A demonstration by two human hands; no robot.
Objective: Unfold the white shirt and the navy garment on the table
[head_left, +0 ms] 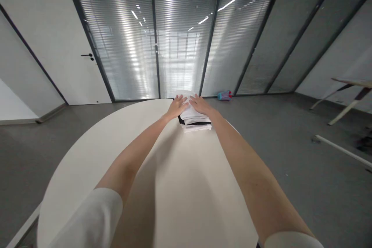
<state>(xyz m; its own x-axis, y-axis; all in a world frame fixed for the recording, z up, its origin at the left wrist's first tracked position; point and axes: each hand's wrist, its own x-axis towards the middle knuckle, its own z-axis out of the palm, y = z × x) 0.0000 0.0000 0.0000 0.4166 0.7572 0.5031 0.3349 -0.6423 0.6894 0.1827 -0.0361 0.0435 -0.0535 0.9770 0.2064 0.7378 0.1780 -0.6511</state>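
Spread fingers (181, 99) on both hands, extended flat, not clenched or wrapped around anything visible. Left hand (178, 106) palm-down on a white stack (192, 115), toward its L side; right hand (200, 105) likewise, toward R side. Can't tell how hard pressed.

Located at far edge of a curved white table (95, 143). Poss. overhanging a bit, can't tell. Built up in layers, w/ a dark band (200, 123) low on the near side, btwn upper & bottom layers. Poss. folded cloth, poss. paper; too small to be sure.

Prob. light, fairly soft, not fragile. Likely to slip layer over layer if pulled from the top only. Best held low at L & R sides, 1 hand ea., fingers under bottom layer, thumbs on top.

Farther out: forearms (139, 143) reaching across the table, white sleeves (93, 217) nearer. Main obstacle: far rim right by the stack, w/ a drop to grey floor (261, 124). Down there, beyond the table & to R, a blue-and-red item (224, 95), identity unclear. In bkgd, glass partition (180, 27) w/ blinds, door (55, 38) at L, 2nd table (354, 82) at far R, well apart.
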